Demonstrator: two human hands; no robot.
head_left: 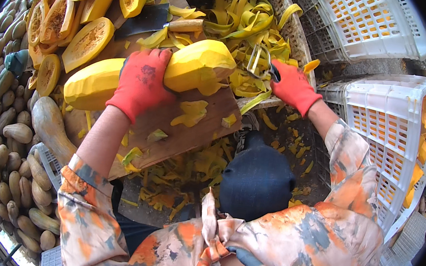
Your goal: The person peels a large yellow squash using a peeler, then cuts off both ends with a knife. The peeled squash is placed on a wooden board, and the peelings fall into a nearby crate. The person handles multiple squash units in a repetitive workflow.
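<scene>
My left hand (146, 82), in a red work glove, grips a long peeled yellow squash (201, 66) around its middle. The squash lies slantwise over a wooden board (165, 135), its right end beside a heap of peelings. To the right of that end, my right hand (292, 85), also gloved in red, holds a metal peeler (259, 61) by its dark handle. The peeler's blade is apart from the squash. Behind the squash a cleaver (143, 20) with a wooden handle rests on the board. Loose scraps of peel (191, 113) lie in front of the squash.
Halved squash (89, 42) showing seeds are stacked at the back left. Many unpeeled squash (20, 132) are piled along the left. A crate (301, 29) holds long peelings (246, 14). White plastic crates (383, 109) stand at the right, one containing orange pieces (414, 183).
</scene>
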